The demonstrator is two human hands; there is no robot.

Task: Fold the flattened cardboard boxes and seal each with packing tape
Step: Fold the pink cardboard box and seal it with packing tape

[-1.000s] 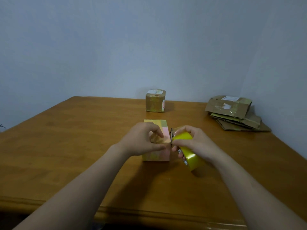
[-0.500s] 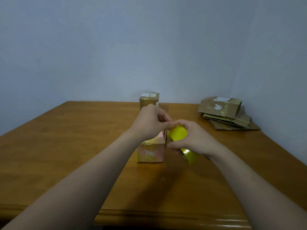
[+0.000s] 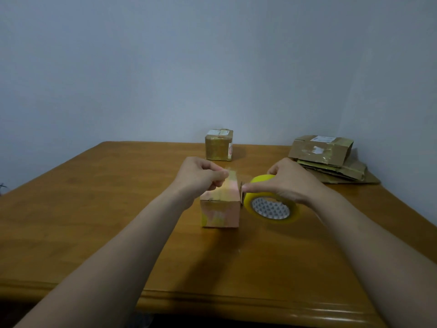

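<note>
- Standing between the two hands on the brown wooden table (image 3: 94, 209), in the head view, is a small closed cardboard box with pinkish and yellow patches (image 3: 221, 209). It sits upright, under the left fingertips and just left of the right thumb.
- Left hand (image 3: 201, 176): fingers curled, thumb against forefinger, over the box's top far edge. They pinch a faint translucent strip of tape (image 3: 227, 169). Whether the strip joins the roll cannot be told.
- Right hand (image 3: 293, 183): wrapped over a yellow roll of packing tape with a patterned white core (image 3: 272, 209). The thumb lies along the rim nearest the box and the fingers curl over the far side.
- The roll is tilted with its open core facing the camera. It is just beside the box's upper right edge. Contact with the table cannot be judged.
- Beyond the left hand, towards the pale blue-grey wall (image 3: 212, 67), a second taped brown cardboard box with a white label (image 3: 218, 145) stands upright and apart.
- Beyond the right hand, to its right, a stack of flattened brown cardboard boxes (image 3: 331, 159) lies near the table's far corner.
</note>
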